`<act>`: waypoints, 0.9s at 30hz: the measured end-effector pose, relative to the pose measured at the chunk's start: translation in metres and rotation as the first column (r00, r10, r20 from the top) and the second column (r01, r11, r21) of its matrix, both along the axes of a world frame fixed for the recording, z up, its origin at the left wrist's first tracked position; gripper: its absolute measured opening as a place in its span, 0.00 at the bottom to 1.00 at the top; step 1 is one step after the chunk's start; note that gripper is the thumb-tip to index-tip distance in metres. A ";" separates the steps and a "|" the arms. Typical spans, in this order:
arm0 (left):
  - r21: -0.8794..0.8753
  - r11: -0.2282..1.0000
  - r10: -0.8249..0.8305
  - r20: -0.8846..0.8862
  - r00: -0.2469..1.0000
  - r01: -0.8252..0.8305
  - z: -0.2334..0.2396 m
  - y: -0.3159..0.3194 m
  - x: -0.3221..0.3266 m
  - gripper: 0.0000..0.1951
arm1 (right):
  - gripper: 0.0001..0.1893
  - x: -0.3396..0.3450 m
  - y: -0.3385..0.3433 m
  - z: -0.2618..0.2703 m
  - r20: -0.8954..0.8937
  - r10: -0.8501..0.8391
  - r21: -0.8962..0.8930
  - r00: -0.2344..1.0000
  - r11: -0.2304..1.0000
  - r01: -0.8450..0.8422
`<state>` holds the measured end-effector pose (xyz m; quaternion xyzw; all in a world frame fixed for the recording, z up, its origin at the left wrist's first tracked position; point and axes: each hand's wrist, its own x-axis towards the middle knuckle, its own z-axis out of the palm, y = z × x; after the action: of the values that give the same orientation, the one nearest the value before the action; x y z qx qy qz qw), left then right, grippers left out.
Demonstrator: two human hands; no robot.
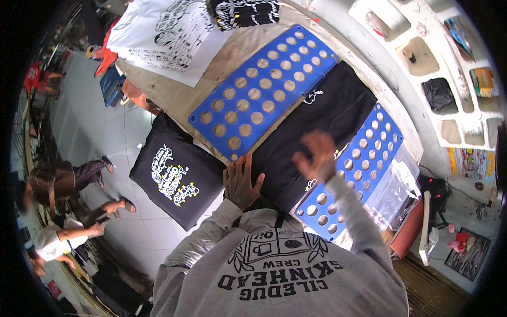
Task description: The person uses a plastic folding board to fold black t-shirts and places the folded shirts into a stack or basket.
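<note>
A blue plastic clothes-folding board with round holes lies on the table, its left panel (254, 94) and right panel (358, 174) showing. Between them a black T-shirt (328, 113) is folded into a long strip, with bits of white and yellow print at its edges. My left hand (242, 183) rests flat at the shirt's near left edge, fingertips by the left panel's lower corner. Over the shirt, near the right panel, is my right hand (315, 156), blurred, its fingers apart and holding nothing. Whether it touches the fabric I cannot tell.
A folded black T-shirt (178, 174) with white and yellow print lies left of me. White (170, 35) and black (245, 14) printed shirts lie at the table's far end. Clear plastic bags (396, 186) sit at right, beside a wall with cubbyholes (420, 59). Two people stand at left.
</note>
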<state>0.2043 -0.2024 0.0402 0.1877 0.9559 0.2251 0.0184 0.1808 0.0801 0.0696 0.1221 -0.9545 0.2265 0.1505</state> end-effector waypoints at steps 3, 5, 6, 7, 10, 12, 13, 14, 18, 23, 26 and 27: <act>0.000 0.992 0.126 0.145 0.981 -0.128 0.005 0.006 -0.007 0.32 | 0.36 0.074 -0.080 0.022 0.328 0.091 -0.090 0.940 0.994 -0.065; -0.026 0.991 0.130 0.261 0.957 -0.128 0.009 0.009 -0.021 0.31 | 0.40 0.099 -0.104 0.013 0.393 0.047 0.017 0.918 0.998 -0.059; -0.055 0.992 0.122 0.314 0.941 -0.111 0.012 0.006 -0.029 0.30 | 0.42 0.104 -0.111 0.004 0.380 0.020 0.099 0.925 0.993 -0.062; -0.082 0.993 0.112 0.369 0.923 -0.088 0.015 0.003 -0.037 0.30 | 0.43 0.108 -0.115 -0.005 0.366 -0.011 0.181 0.931 0.982 -0.060; 0.108 0.994 -0.051 0.573 0.818 -0.013 -0.005 -0.017 -0.065 0.31 | 0.41 0.105 -0.119 -0.009 0.353 -0.047 0.222 0.934 0.974 -0.035; 0.202 0.976 -0.204 0.723 0.659 0.080 0.005 -0.024 -0.088 0.32 | 0.39 0.104 -0.119 -0.003 0.354 -0.069 0.234 0.933 0.972 -0.017; 0.210 0.972 -0.229 0.782 0.579 0.100 0.020 -0.022 -0.100 0.33 | 0.40 0.105 -0.119 -0.002 0.348 -0.086 0.240 0.933 0.971 -0.001; 0.218 0.969 -0.249 0.834 0.492 0.121 0.035 -0.018 -0.111 0.33 | 0.41 0.105 -0.117 0.001 0.343 -0.104 0.247 0.934 0.969 0.017; 0.437 0.896 -0.421 0.772 0.476 0.083 0.042 -0.025 -0.137 0.25 | 0.36 0.103 -0.116 0.043 0.254 -0.128 0.257 0.959 0.965 0.061; 0.749 0.582 -0.723 0.297 0.624 0.317 0.069 0.060 -0.192 0.19 | 0.25 0.095 -0.111 0.070 0.194 -0.166 0.333 0.967 0.938 0.094; 0.812 0.418 -0.907 0.350 0.234 0.407 0.079 0.155 -0.209 0.17 | 0.23 0.091 -0.102 0.087 0.118 -0.163 0.239 0.980 0.962 0.132; 0.783 0.400 -0.916 0.361 0.175 0.477 0.073 0.178 -0.213 0.18 | 0.22 0.088 -0.101 0.090 0.111 -0.158 0.213 0.981 0.968 0.132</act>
<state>-0.0083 -0.0239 0.1134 0.5061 0.5329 0.4806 0.4784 0.2692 -0.0205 0.1596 0.0519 -0.9868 0.1229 0.0922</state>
